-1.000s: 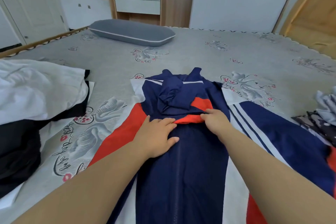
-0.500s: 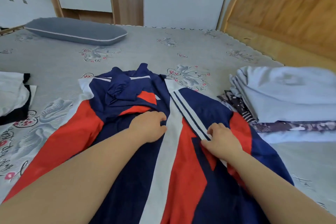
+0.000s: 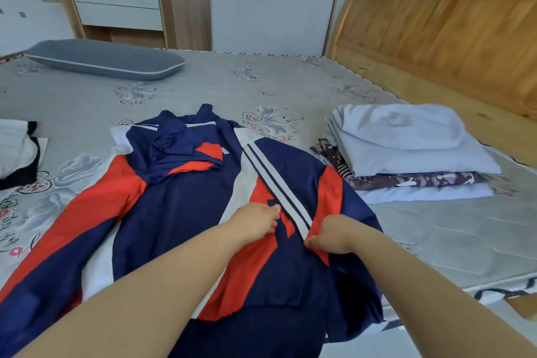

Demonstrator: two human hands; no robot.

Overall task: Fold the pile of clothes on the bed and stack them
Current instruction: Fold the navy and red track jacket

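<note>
Two hands work the same sleeve of the jacket (image 3: 186,212), which lies spread flat on the bed (image 3: 290,81) with its collar pointing away from you. Your left hand (image 3: 257,219) has its fingers curled onto the fabric just left of the white stripes; whether they pinch it or only press it down cannot be told. Your right hand (image 3: 331,234) sits just right of the same stripes, its fingers bent under and gripping a fold of the blue-and-red cloth.

The two hands stand close together, one on each side of the stripes (likely so the sleeve comes over as one straight piece and does not twist). The body of the jacket lies to the left of your left fingers, and the other sleeve runs out well beyond it toward the bed edge.

The stack of folded clothes (image 3: 412,151) rests well to the right of your right fingers, apart from the jacket, which leaves room to finish the fold first. The unfolded pile (image 3: 17,151) lies far to the left. The pillow (image 3: 101,58) lies well beyond both hands.
</note>
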